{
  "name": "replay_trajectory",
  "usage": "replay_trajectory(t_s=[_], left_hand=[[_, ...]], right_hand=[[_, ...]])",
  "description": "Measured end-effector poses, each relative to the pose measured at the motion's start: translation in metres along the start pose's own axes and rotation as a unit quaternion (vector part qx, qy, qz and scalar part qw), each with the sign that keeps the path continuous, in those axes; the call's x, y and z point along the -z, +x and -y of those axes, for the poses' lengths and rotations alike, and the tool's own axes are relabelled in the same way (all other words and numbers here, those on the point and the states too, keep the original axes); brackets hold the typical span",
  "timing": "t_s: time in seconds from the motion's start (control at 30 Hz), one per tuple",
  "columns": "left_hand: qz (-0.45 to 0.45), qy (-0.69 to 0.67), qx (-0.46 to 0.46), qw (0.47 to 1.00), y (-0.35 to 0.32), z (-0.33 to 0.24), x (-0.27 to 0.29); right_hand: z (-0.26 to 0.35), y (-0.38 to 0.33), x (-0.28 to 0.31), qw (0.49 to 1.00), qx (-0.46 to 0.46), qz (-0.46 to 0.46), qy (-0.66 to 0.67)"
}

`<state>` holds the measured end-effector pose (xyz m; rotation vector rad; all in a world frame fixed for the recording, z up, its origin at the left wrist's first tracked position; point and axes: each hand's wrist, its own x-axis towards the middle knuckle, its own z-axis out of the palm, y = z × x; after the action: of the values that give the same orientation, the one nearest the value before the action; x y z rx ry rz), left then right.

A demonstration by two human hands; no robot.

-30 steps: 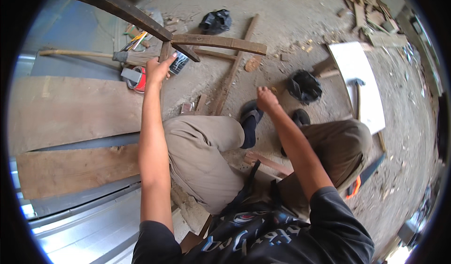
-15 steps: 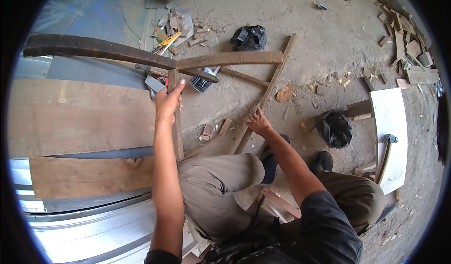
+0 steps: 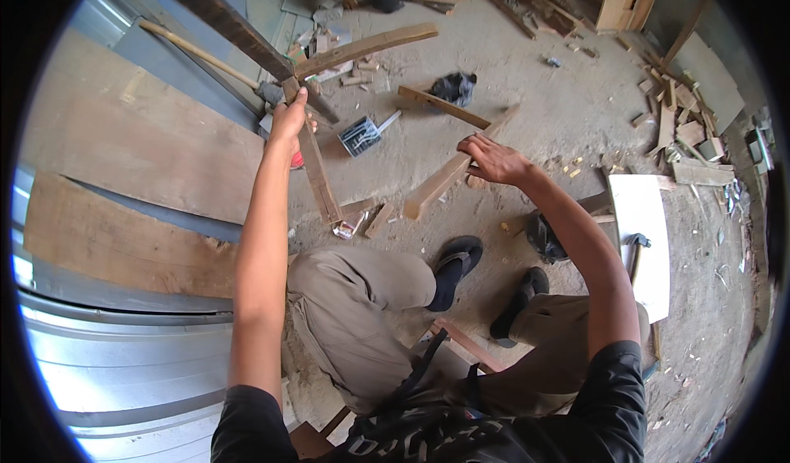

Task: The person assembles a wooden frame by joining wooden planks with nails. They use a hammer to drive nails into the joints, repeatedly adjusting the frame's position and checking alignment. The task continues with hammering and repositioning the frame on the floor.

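Note:
My left hand (image 3: 290, 124) is closed around the upright leg (image 3: 318, 171) of a wooden frame, just below its joint. From that joint a long dark beam (image 3: 222, 23) runs to the upper left, and a curved wooden piece (image 3: 366, 50) reaches right to a free end. My right hand (image 3: 497, 160) grips a separate wooden bar (image 3: 444, 185) from above, its fingers wrapped over the edge. A thinner crosspiece (image 3: 444, 107) juts from this bar toward the left. A gap shows between the bar and the curved piece.
Wide boards (image 3: 140, 125) lie at my left. On the floor ahead are a dark tub with a handle (image 3: 360, 136) and a black plastic bag (image 3: 454, 89). At right, a hammer (image 3: 635, 245) rests on a white board (image 3: 646, 282). Wood scraps (image 3: 683, 121) lie beyond.
The bar in my right hand has come away from the curved piece's end. The left frame has swung and tilted upward, while my right hand has moved up and right.

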<state>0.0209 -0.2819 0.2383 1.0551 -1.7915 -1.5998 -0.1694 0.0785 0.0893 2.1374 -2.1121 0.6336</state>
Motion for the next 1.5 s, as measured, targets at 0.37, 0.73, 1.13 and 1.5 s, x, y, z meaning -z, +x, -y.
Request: replay_trajectory(t_s=[0.37,0.73,1.13,1.5], left_hand=[[-0.022,-0.069,-0.004,0.997,-0.030,0.000,0.020],[0.117,-0.048,0.016,0.992,-0.100,0.046,-0.062],[0.188,0.012,0.104,0.977,-0.190,0.134,-0.077],[0.127,0.020,0.116,0.985,-0.185,0.174,-0.061]], right_hand=[[0.085,-0.014,0.135,0.849,-0.301,-0.430,0.065],[0.195,-0.100,0.162,0.779,-0.351,-0.513,0.078],[0.233,-0.124,0.128,0.731,-0.399,-0.528,0.165],[0.204,-0.179,-0.003,0.684,-0.531,-0.494,0.086]])
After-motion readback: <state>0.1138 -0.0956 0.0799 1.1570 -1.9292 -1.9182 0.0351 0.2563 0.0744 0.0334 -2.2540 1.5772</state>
